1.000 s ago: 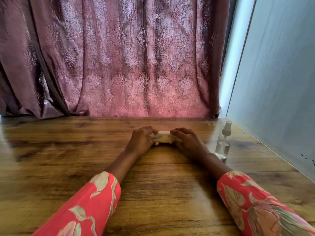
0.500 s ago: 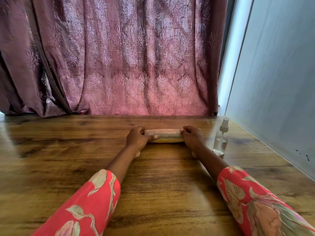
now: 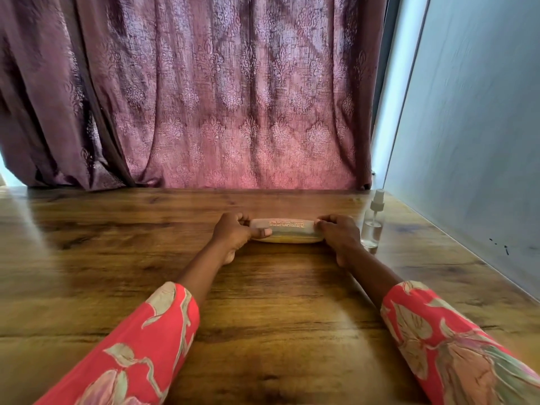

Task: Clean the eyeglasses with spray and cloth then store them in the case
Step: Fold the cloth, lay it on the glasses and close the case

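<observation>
A pale, translucent oblong eyeglass case (image 3: 287,231) with orange print on its lid lies closed on the wooden table (image 3: 117,258), in the middle. My left hand (image 3: 233,233) grips its left end, thumb across the front edge. My right hand (image 3: 339,233) holds its right end with curled fingers. A small clear spray bottle (image 3: 372,222) with a white nozzle stands upright just right of my right hand. The eyeglasses and the cloth are not visible; the inside of the case is too dim to make out.
A maroon patterned curtain (image 3: 219,97) hangs along the table's far edge. A pale grey wall (image 3: 473,141) runs close along the right edge of the table, just beyond the bottle.
My hands slid apart from the middle of the case to its two ends, uncovering the closed lid. The bottle has stayed where it was.
</observation>
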